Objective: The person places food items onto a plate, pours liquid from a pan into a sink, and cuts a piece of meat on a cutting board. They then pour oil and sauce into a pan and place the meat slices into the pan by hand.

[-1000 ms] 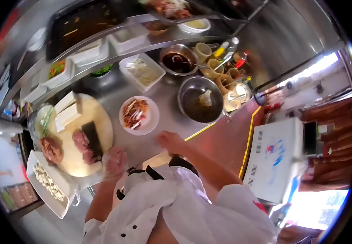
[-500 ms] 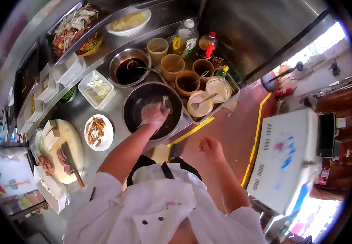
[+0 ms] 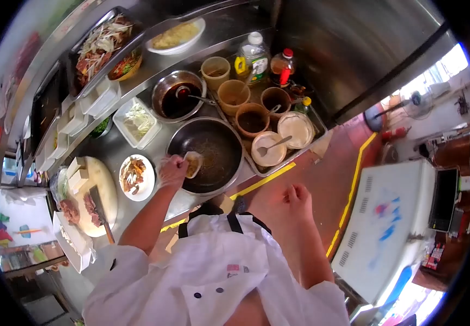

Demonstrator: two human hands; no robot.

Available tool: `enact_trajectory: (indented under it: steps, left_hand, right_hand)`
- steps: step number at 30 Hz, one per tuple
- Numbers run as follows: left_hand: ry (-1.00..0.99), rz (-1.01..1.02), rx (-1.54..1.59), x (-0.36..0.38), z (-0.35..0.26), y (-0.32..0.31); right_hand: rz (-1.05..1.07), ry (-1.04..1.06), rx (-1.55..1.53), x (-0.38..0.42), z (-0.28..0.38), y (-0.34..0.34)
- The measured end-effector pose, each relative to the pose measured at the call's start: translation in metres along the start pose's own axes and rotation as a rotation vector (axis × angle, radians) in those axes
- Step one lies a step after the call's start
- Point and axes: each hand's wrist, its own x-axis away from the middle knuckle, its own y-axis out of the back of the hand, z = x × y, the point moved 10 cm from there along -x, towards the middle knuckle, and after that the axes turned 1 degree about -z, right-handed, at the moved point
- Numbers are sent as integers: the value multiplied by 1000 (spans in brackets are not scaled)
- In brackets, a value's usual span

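My left hand (image 3: 173, 171), in a clear plastic glove, is closed on a small pale dish (image 3: 193, 164) with something brownish in it. The dish is tilted over the left side of a large dark metal bowl (image 3: 208, 183), where a little loose matter lies on the bottom. Left of that hand is a white plate (image 3: 147, 190) of sliced brown and white food. My right hand (image 3: 298, 200) hangs over the floor, away from the counter, its fingers curled with nothing visible in them.
A metal bowl of dark sauce (image 3: 160, 103) with a ladle stands behind. Sauce tubs (image 3: 252, 120) and bottles (image 3: 253, 57) fill a tray at right. At left, a cleaver (image 3: 100, 209) lies on a round board (image 3: 104, 185) beside meat. A white freezer (image 3: 381, 228) stands right.
My left hand has moved from inside the large bowl to its left rim, and the small dish now shows clearly in it. My right hand has shifted slightly right. The whole view has turned slightly.
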Motion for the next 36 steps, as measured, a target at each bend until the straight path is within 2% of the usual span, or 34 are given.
enact_trajectory:
  steps: [2,3,5,6,7,9,10,11,13,14,15,20,22,25,28,29,32,34,36]
  left_hand:
    - [-60,-137,-15,15,27,24]
    - [-57,-186,12,15,53,16]
    - [34,-158,198,8,103,-12]
    - [219,-101,332,13,104,-7]
    - [224,-99,340,13,97,1]
    - [407,12,229,15,102,7]
    - [489,225,372,18,99,-1]
    - [481,237,384,17,108,-11]
    - [612,372,1048,27,127,-58]
    - [667,420,1156,31,133,-68]
    - [643,422,1232,32,129,-68]
    - [599,357,1172,46,146,-56]
    - [617,319,1166,57,110,-21]
    - [685,248,1106,70,77,-5]
    - [805,158,1224,89,43,-8]
    - [808,135,1216,91,33,-8]
    - [916,31,1230,109,17,-9]
    - [940,14,1217,121,11,-8]
    - [945,-17,1236,126,-5,1]
  right_hand:
    - [34,30,77,-16,15,-13]
    - [54,61,76,-23,23,-23]
    - [76,93,84,-32,40,-47]
    - [98,106,93,-32,50,-60]
    - [117,119,103,-33,60,-72]
    - [142,140,117,-31,72,-89]
    - [170,162,126,-29,77,-96]
    - [155,162,137,-31,78,-97]
    - [123,161,133,-36,73,-93]
    - [109,157,145,-39,75,-89]
    - [83,124,146,-46,77,-83]
    - [39,46,39,-125,90,-50]
    - [-93,164,272,-155,120,-42]
    - [-95,259,293,-216,128,-58]
    - [78,361,313,-287,99,-92]
    - [102,425,377,-281,109,-103]
    - [236,434,236,-265,112,-125]
    - [253,640,363,-242,123,-131]
    - [263,657,397,-230,124,-132]
